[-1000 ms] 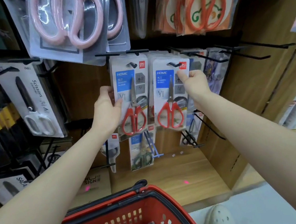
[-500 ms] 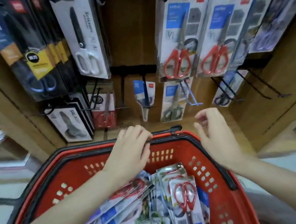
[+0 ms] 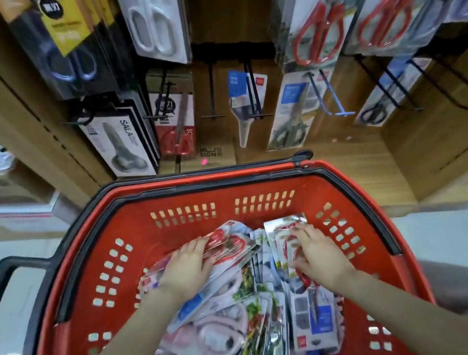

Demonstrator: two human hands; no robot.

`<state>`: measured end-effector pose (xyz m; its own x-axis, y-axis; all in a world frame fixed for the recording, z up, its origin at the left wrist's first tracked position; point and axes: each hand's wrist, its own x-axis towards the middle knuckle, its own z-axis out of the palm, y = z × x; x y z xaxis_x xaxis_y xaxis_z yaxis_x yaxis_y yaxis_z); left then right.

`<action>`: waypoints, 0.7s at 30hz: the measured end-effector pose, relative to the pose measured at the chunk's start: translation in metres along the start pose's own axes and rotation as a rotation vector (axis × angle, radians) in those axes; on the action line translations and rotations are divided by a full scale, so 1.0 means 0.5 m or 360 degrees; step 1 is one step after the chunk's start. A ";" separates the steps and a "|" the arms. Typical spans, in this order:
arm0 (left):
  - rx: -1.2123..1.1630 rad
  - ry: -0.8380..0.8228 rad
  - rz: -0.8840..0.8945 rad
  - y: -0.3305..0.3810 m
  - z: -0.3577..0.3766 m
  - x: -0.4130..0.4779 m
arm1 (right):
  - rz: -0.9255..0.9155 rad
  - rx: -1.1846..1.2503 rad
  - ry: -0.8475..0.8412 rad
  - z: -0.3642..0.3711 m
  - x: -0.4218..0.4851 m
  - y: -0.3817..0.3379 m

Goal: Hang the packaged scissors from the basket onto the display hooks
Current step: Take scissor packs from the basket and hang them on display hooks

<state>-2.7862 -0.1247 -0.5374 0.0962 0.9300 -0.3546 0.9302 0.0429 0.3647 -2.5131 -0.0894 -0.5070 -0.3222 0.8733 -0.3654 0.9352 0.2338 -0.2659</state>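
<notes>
The left hand (image 3: 188,267) lies flat, fingers nearly straight, on a slanted pack of red scissors (image 3: 231,246), likely steadying the heap. The right hand (image 3: 319,255) curls its fingers round an upright pack (image 3: 286,224), probably to lift it out. Both packs sit in the red basket (image 3: 198,228), below the hooks (image 3: 212,98) where matching hung scissors (image 3: 317,31) show their place.

The basket (image 3: 143,230) runs off the bottom edge, so its near wall is unseen. Inside it, the left hand (image 3: 187,268) covers much of one red-handled pack (image 3: 231,246). The right hand (image 3: 318,254) hides the handles of a second pack (image 3: 314,317), and its grip cannot be told. Above the basket, the hanging packs (image 3: 316,28) are cut off at the top edge and their print is blurred.
</notes>
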 end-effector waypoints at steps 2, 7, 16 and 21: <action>-0.0136 0.0070 -0.0040 -0.006 0.017 -0.001 | 0.0002 -0.0083 0.0037 0.005 -0.005 0.005; -0.0155 0.0287 -0.0062 -0.003 0.021 -0.010 | 0.0043 -0.0131 -0.0052 0.000 -0.022 0.018; -0.0357 0.0005 0.0464 0.017 0.010 -0.097 | -0.0067 -0.0049 0.0052 -0.129 -0.054 -0.033; -0.0380 -0.0205 0.0537 0.024 0.018 -0.127 | -0.0025 0.0288 0.0550 -0.225 -0.083 -0.052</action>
<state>-2.7781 -0.1866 -0.5180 0.4383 0.8540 -0.2804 0.7325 -0.1586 0.6620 -2.5077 -0.0837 -0.3845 -0.2389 0.9699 -0.0462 0.8796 0.1960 -0.4335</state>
